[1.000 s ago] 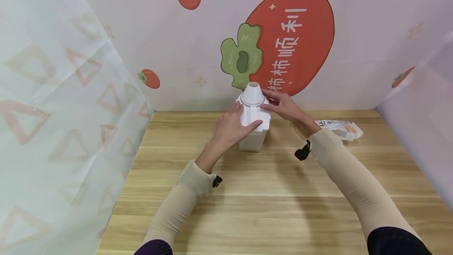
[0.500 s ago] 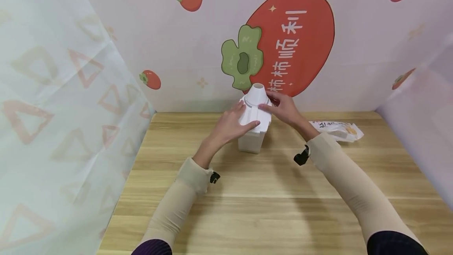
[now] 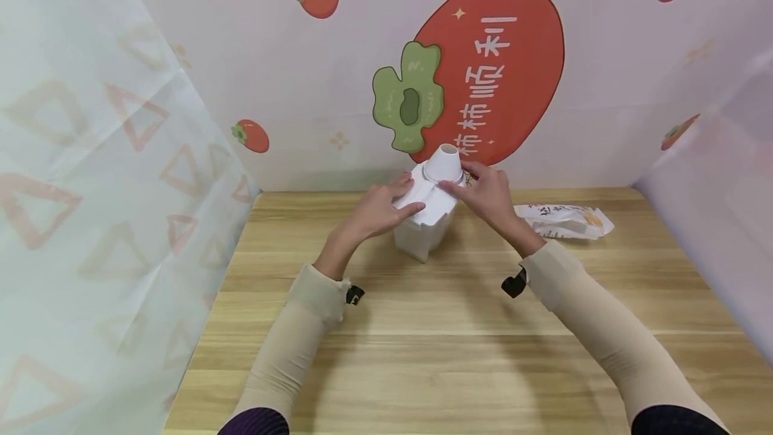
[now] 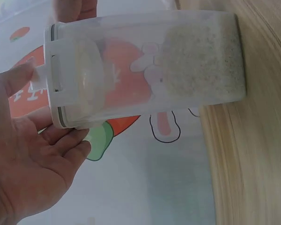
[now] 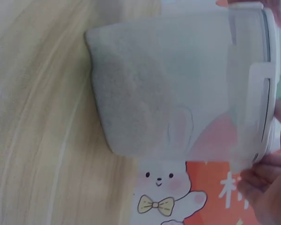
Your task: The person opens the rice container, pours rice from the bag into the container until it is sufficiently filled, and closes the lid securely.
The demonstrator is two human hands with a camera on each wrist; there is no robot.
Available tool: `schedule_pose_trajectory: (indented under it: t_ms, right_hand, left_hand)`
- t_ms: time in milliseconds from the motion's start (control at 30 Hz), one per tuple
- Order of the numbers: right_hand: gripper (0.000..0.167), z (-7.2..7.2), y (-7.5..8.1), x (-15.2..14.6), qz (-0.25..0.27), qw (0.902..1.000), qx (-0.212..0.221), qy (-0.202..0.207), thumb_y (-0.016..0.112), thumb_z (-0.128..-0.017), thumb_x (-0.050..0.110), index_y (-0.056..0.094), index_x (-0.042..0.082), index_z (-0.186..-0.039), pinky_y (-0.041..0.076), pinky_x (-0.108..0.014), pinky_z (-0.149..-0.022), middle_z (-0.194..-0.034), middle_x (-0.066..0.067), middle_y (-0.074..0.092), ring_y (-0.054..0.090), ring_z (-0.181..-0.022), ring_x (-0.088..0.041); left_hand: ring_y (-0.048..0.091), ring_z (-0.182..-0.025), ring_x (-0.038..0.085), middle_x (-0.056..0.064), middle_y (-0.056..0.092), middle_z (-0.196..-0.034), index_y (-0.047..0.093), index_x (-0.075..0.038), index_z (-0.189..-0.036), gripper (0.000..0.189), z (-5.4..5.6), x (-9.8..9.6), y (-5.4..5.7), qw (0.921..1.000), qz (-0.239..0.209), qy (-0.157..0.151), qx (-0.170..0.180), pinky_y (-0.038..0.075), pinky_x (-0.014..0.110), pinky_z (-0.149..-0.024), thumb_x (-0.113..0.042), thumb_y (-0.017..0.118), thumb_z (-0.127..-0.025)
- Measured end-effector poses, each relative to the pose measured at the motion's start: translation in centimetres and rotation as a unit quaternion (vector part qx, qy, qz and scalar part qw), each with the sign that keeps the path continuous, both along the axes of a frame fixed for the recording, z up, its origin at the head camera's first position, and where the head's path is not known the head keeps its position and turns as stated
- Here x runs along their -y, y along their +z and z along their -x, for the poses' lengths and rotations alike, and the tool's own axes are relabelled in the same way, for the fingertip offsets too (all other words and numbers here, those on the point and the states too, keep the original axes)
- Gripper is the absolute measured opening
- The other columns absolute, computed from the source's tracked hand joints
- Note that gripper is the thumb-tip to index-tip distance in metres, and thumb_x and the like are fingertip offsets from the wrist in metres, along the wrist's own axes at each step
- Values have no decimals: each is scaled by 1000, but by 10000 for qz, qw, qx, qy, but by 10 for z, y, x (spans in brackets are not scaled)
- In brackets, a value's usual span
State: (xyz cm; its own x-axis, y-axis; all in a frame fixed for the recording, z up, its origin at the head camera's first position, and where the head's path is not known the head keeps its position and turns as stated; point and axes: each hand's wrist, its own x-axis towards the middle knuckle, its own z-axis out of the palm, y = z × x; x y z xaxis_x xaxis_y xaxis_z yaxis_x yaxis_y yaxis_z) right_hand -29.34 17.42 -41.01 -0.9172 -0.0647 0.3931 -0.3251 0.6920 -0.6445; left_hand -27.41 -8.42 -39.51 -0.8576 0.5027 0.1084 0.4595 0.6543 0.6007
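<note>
A see-through storage container [image 3: 415, 239] stands on the wooden table, with one corner toward me in the head view. Its white lid [image 3: 427, 201] bears a white cone-shaped spout [image 3: 444, 165] with a round opening at the top. Pale, fine grainy stuff [image 4: 203, 63] fills its lower part. My left hand [image 3: 380, 209] holds the lid from the left, thumb on a white tab of the lid and fingers along the side. From the right, my right hand [image 3: 488, 195] grips the lid near the cone's base, its thumb in front and other fingers behind, partly hidden.
A white printed packet [image 3: 564, 221] lies on the table [image 3: 435, 354] to the right, behind my right wrist. A patterned cloth wall [image 3: 338, 72] rises close behind the container, with more cloth on both sides.
The container has turned between my hands, bringing a corner to the front. The cone has shifted slightly right, and my left hand slightly left and down. More of the packet shows.
</note>
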Motion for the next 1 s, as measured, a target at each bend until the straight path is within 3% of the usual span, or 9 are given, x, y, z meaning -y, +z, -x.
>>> schedule_pose_trajectory:
  t_ms: [133, 367, 533, 633, 867, 1000]
  right_hand:
    - [68, -8, 3, 5, -232, 9992, -113, -301, 88, -87, 43, 70, -2, -135, 57, -55, -89, -122, -23, 75, 71, -105, -43]
    - [66, -19, 6, 6, -650, 9959, -512, -365, 90, -85, 42, 72, 1, -134, 52, -49, -75, -108, -25, 78, 70, -87, -41]
    - [66, -28, 11, 1, -1013, 9932, -473, -328, 88, -86, 45, 73, 0, -131, 46, -41, -66, -109, -25, 77, 69, -80, -39]
    - [64, -31, 14, -4, -1146, 9914, -591, -239, 89, -85, 44, 76, -3, -126, 46, -42, -64, -111, -24, 78, 69, -77, -39]
    - [55, -29, 10, -20, -1005, 9910, -876, 105, 93, -81, 37, 79, -3, -117, 55, -53, -70, -106, -22, 79, 73, -83, -42]
    - [69, -23, 12, -32, -775, 9955, -262, 483, 93, -82, 38, 71, -1, -135, 58, -56, -89, -126, -22, 74, 72, -107, -43]
  left_hand:
    - [38, -155, 24, 4, 41, -166, 49, -5, -156, 68, 4, 6, 1, 9998, -138, -63, -119, 30, 39, -128, -45, 66, -103]
    - [45, -150, 22, 4, 50, -160, 56, -2, -149, 59, 7, 16, 4, 9990, -368, -99, -228, 35, 38, -125, -37, 67, -103]
    - [48, -149, 22, 8, 53, -157, 60, 0, -146, 51, 9, 20, 1, 9985, -427, -57, -339, 35, 40, -125, -30, 64, -105]
    - [47, -149, 22, 10, 54, -156, 60, 1, -146, 49, 10, 21, 0, 9982, -434, -21, -420, 34, 42, -126, -28, 63, -106]
    - [47, -149, 22, 10, 55, -156, 61, 0, -146, 48, 17, 22, -1, 9981, -429, 56, -440, 34, 39, -126, -28, 63, -107]
    - [46, -151, 25, 10, 53, -159, 58, -1, -150, 58, 14, 21, 1, 9986, -245, 49, -465, 34, 41, -126, -35, 67, -104]
